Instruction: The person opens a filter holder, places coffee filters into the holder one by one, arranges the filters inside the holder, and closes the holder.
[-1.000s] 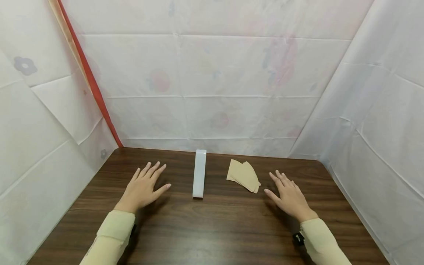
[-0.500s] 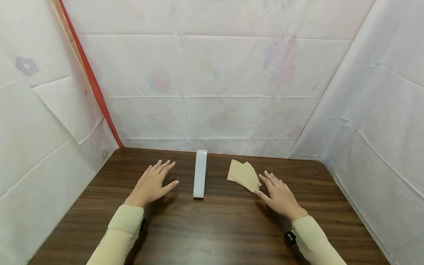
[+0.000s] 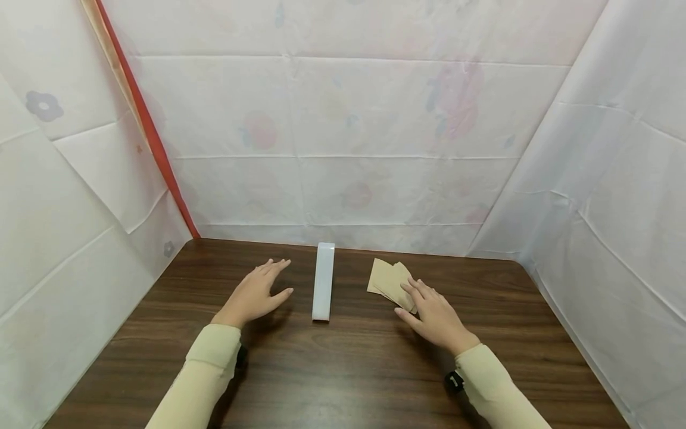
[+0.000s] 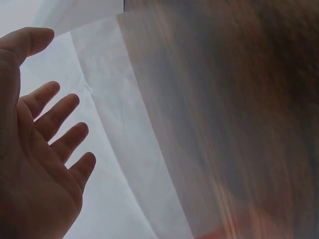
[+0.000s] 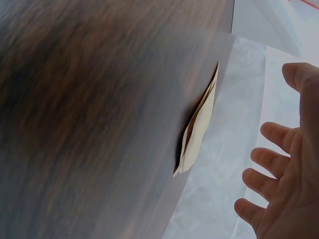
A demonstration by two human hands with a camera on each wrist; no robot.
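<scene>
Two or so flat tan paper coffee filters (image 3: 391, 282) lie overlapped on the table, right of centre. My right hand (image 3: 436, 316) is over their near right edge, fingers extended and overlapping them in the head view; nothing is in its grasp. From the right wrist, the filters (image 5: 199, 127) show edge-on with slightly parted layers, apart from the fingers (image 5: 261, 181). A long, narrow white object (image 3: 323, 283) with a glossy far end lies left of the filters. To its left my left hand (image 3: 254, 295) hovers with relaxed, spread fingers, holding nothing.
The dark wood-grain table (image 3: 332, 363) is enclosed by pale printed sheeting at the back (image 3: 343, 143) and on both sides. A red strip (image 3: 152, 140) runs down the back left corner.
My right hand has moved left, from beside the coffee filters to over their edge. My left hand has moved right, closer to the white object. The objects stay put.
</scene>
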